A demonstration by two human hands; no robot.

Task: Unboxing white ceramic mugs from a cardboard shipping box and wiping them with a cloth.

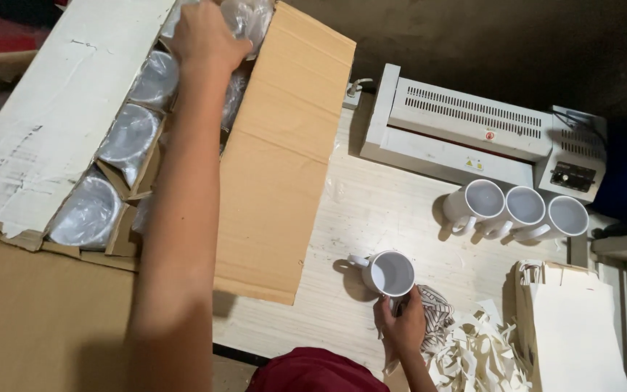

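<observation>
The left hand reaches far forward into an open cardboard box, fingers curled down over a plastic-wrapped mug at the box's far end; how firmly it holds the mug cannot be told. The right hand stays close to the body, fingers closed on the near rim of a bare white mug that stands upright on the table, mouth up, handle pointing left.

The box lies left of that mug, its long axis running away from the person and slightly to the right. More wrapped mugs sit in a row in cardboard dividers, so the left hand is the nearer one to them.

Beyond the right hand, three white mugs stand side by side before a white laminating machine. Paper scraps and pale paper bags lie at the right of the light wooden table. The room beyond is dark.
</observation>
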